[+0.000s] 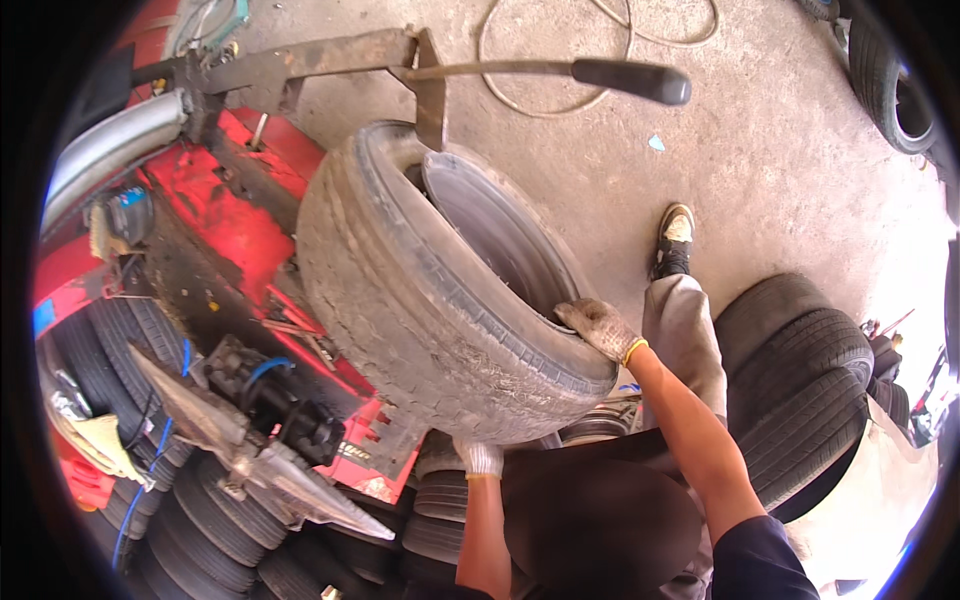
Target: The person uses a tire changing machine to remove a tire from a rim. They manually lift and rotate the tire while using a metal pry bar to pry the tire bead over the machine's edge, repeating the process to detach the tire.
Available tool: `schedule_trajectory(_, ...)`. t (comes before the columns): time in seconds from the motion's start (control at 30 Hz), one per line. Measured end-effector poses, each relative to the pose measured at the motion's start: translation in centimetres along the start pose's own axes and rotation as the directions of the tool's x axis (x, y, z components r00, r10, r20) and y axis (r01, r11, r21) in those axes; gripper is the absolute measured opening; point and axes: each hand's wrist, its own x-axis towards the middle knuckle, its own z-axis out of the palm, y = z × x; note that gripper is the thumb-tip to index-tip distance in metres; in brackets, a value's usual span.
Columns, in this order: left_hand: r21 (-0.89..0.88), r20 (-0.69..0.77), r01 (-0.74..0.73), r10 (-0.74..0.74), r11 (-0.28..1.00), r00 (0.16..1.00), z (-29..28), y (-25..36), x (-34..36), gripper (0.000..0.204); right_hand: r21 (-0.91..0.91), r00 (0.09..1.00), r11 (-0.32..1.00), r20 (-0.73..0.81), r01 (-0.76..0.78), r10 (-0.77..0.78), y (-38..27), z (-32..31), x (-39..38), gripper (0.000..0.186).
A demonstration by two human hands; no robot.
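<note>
A worn, muddy tire [430,300] stands tilted against a red metal machine [225,215], its opening facing up and right. Inside the opening is a curved grey surface [495,225]; whether it is a metal wheel, I cannot tell. My right hand [600,328], in a soiled knit glove, is closed over the near right edge of the opening. From below, my gloved left hand [480,458] holds the tread, its fingers hidden under the tire. A flat metal blade [431,100] on the machine's arm reaches down to the tire's far edge.
A lever with a black handle [632,80] juts right from the metal arm [320,58]. Stacked tires [800,380] stand at right, more tires [215,515] at lower left. A hose [482,50] loops on the concrete floor [780,180]. My shoe [677,225] is right of the tire.
</note>
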Motion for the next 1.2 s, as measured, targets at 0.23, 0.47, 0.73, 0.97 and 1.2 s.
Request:
schedule_trajectory(0.23,0.066,0.021,0.226,-0.228,0.972,0.973,-0.4,-7.0,9.2,0.066,0.104,0.998,0.994,-0.048,-0.030,0.035,0.3,0.8,0.8,0.060)
schedule_trajectory(0.47,0.239,0.238,0.097,-0.155,0.966,0.959,3.6,3.3,5.0,0.070,-0.017,0.978,0.997,-0.193,0.077,-0.079,-6.8,3.2,-3.7,0.059)
schedule_trajectory(0.73,0.059,0.288,-0.158,0.135,0.986,0.948,12.9,18.6,-9.7,0.074,-0.121,0.974,0.989,-0.218,-0.090,0.062,-19.4,3.2,-5.6,0.047)
schedule_trajectory(0.97,0.517,0.246,-0.850,0.933,0.103,0.263,20.0,20.7,-15.6,0.061,-0.141,0.970,0.989,-0.243,-0.038,0.003,-19.7,3.7,-6.0,0.056)
schedule_trajectory(1.2,0.707,0.251,-0.707,0.931,0.010,0.264,24.2,20.9,-11.3,0.058,-0.466,0.805,0.783,-0.215,0.412,-0.552,-14.7,0.5,-1.7,0.035)
